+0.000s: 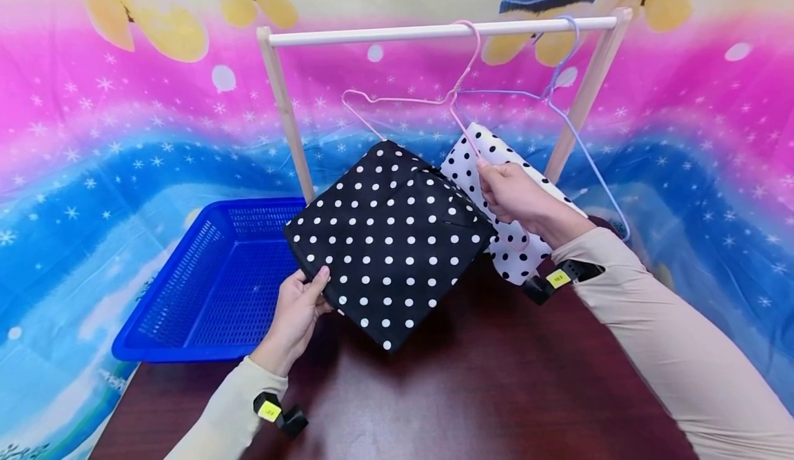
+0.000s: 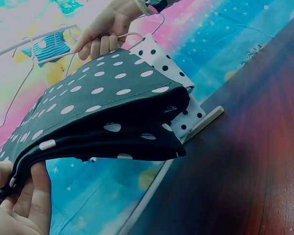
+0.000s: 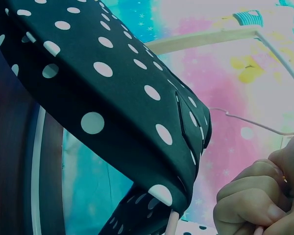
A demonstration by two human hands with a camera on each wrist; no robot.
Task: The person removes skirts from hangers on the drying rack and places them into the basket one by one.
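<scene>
A folded black cloth with white dots (image 1: pixel 387 239) hangs over the lower part of a pink hanger (image 1: pixel 412 100), whose hook is on the rack's bar. My left hand (image 1: pixel 298 315) pinches the cloth's lower left edge between thumb and fingers; in the left wrist view the left hand (image 2: pixel 24 200) holds its layered edge. My right hand (image 1: pixel 517 194) grips the pink hanger's right side; in the right wrist view the right hand (image 3: pixel 257 196) has curled fingers beside the black cloth (image 3: pixel 122 88). Behind, a white cloth with black dots (image 1: pixel 462 160) is on a purple hanger (image 1: pixel 589 153).
A wooden rack with a white bar (image 1: pixel 372 34) stands at the back. The blue perforated basket (image 1: pixel 180 353) is left of the cloths, on a dark red-brown table (image 1: pixel 471 377). A colourful patterned backdrop (image 1: pixel 155 115) surrounds the table.
</scene>
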